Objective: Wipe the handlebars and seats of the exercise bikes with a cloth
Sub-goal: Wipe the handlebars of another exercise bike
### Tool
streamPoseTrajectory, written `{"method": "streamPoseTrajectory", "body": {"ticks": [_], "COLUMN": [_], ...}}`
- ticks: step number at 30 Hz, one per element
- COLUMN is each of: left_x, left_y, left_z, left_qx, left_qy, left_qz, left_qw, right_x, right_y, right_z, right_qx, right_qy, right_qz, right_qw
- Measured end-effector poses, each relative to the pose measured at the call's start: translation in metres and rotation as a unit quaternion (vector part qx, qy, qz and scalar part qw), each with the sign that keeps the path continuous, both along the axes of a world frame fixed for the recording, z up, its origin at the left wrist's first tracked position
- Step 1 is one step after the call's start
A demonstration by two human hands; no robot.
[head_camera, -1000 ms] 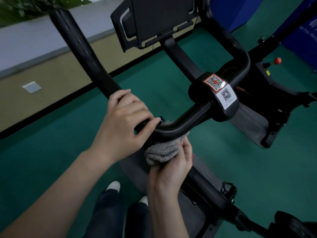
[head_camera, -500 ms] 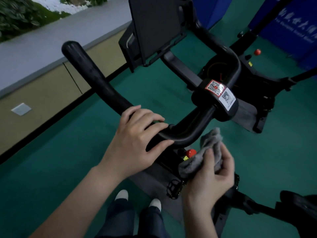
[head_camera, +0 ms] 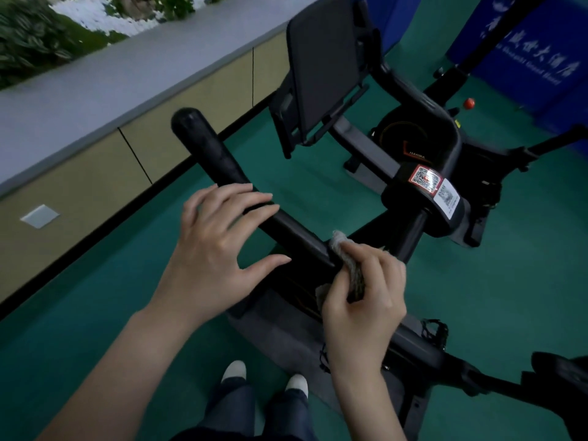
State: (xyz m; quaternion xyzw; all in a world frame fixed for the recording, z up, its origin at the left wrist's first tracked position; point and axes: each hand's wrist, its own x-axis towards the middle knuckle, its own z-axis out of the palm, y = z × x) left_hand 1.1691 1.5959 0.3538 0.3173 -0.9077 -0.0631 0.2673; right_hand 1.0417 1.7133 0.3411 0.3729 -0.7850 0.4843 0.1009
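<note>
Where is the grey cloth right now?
In the head view, right of centre: the right hand grips the cloth against the black handlebar, just right of the open left hand.

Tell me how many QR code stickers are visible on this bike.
2. Both sit on the black centre clamp: a red-bordered sticker and a white sticker right beside it. Others may be hidden elsewhere.

Single head-worn wide-angle view, facing forward and steeply down. Close above black tubular handlebar; left hand and right hand fill frame centre. White shoe toes at bottom edge. Green floor sits tilted.
</note>
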Motion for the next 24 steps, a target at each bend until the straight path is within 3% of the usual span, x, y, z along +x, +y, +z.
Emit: {"method": "streamPoseTrajectory", "body": {"ticks": [12,24], "left_x": [0.023,0.033], "left_y": [-0.035,-0.074], "left_z": [0.021,0.034], "left_qx": [-0.065,0.06], "left_qy": [0.096,0.2], "left_qz": [0.073,0.077], "left_qw": [0.991,0.975], "right_x": [0.025,0.063], "right_y": [-0.04,-0.111], "right_z": [0.012,0.027], "right_qx": [0.029,-0.025], "right_qy": [-0.003,-0.046], "right_qz": [0.007,0.075], "right_qw": [1.0,0.996]}}
